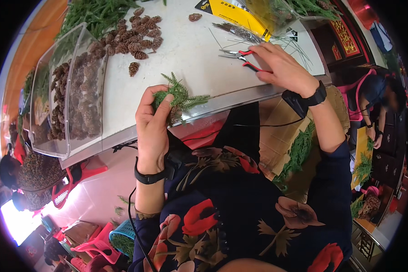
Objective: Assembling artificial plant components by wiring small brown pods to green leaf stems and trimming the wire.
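My left hand (pixel 153 111) is closed around a small bunch of green artificial fir sprigs (pixel 179 96) at the table's front edge. Something brownish shows below the greenery, too hidden to name. Over to the right, my right hand (pixel 283 68) has its thumb and fingers on the red and black handles of long-nose pliers (pixel 240 55). The pliers' jaws point left and the handles are spread. Thin green wires (pixel 299 52) lie scattered beside that hand.
Pine cones (pixel 136 38) are heaped at the back left, next to a clear plastic bin (pixel 68 99) full of more cones. A yellow packet (pixel 240 18) and dark wire pieces (pixel 240 31) lie at the back. Below the table stands a cardboard box (pixel 276 140) with greenery. Other people sit on both sides.
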Available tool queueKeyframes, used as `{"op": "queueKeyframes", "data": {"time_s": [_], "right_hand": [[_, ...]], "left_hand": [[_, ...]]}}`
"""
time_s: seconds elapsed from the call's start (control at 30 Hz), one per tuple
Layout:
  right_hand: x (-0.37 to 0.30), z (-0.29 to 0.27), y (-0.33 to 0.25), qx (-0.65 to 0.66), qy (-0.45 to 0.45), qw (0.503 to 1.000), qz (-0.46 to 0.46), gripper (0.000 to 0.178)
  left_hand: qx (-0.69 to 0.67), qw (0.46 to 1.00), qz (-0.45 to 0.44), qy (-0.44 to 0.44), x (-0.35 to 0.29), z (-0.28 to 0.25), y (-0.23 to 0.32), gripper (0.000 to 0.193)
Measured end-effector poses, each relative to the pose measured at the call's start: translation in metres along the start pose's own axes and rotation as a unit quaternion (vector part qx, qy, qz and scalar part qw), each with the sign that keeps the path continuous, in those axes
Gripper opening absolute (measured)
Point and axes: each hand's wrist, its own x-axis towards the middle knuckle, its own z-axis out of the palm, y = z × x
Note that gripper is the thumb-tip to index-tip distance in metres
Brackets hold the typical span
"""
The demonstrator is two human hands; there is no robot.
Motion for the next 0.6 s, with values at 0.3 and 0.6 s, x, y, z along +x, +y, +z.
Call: {"op": "queueKeyframes", "data": {"time_s": [0.3, 0.6], "right_hand": [[0.011, 0.020, -0.014, -0.024, 0.078, 0.994, 0.075, 0.029], [0.020, -0.006, -0.072, 0.235, 0.014, 0.965, -0.113, 0.030]], "left_hand": [[-0.062, 0.997, -0.048, 0.021, 0.000, 0.000, 0.007, 0.018], [-0.090, 0.987, -0.071, -0.109, -0.002, -0.010, 0.011, 0.017]]}}
